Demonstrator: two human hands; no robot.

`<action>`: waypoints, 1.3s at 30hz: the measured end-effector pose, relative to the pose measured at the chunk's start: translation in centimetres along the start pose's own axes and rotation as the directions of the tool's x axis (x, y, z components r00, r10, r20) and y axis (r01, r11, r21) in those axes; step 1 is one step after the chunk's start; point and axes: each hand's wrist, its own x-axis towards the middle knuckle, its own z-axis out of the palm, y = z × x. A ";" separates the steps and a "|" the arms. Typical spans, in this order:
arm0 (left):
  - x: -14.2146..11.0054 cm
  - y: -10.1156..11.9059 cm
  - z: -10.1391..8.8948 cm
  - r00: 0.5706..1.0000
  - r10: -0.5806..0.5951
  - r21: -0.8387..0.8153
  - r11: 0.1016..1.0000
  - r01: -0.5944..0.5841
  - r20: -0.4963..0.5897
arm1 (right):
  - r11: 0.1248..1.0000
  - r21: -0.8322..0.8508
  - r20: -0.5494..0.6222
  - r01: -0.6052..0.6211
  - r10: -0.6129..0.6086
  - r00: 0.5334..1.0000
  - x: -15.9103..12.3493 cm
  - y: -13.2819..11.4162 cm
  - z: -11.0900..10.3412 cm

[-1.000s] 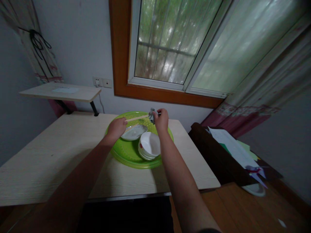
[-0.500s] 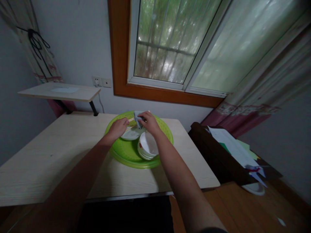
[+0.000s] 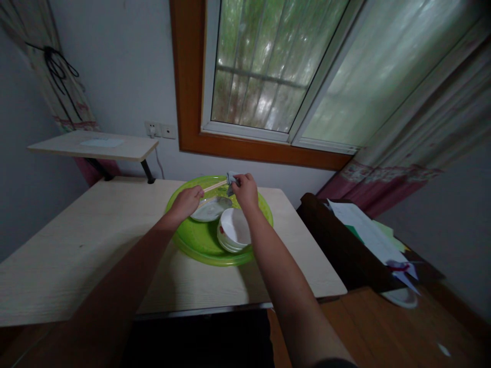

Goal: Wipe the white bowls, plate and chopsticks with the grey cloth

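Observation:
My left hand (image 3: 186,202) is closed around one end of a pair of light wooden chopsticks (image 3: 215,186). At their other end my right hand (image 3: 246,191) pinches a grey cloth (image 3: 231,179) wrapped about them. Both hands are above a round green plastic basin (image 3: 195,240) on the table. In the basin lies a shallow pale plate (image 3: 210,210), with a thin stick-like thing across its rim. Beside it, a stack of white bowls (image 3: 235,227) tilts, partly covered by my right forearm.
The basin stands on a pale wooden table (image 3: 115,230). A raised shelf (image 3: 95,143) with a paper on it is at the back left. A window (image 3: 264,66) is behind. Right of the table, a dark brown piece of furniture (image 3: 337,245) bears papers (image 3: 364,230).
My right hand with the cloth slid left along the chopsticks toward my left hand, then moved back right to their far end. My left hand has hardly moved.

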 end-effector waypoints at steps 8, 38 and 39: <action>0.0 0.4 -0.1 1.000 0.011 0.001 1.000 -0.011 0.000 | 0.930 0.239 0.281 0.281 -0.343 0.896 -1.0 -2.5 0.6; -0.4 0.8 -0.3 0.984 -0.127 0.175 0.979 0.104 0.125 | 0.984 0.111 -0.192 -0.140 0.159 0.968 0.7 2.2 -0.5; -0.4 0.7 -0.3 0.983 -0.123 0.182 0.978 0.097 0.136 | 0.984 0.113 -0.191 -0.138 0.158 0.969 0.7 2.3 -0.5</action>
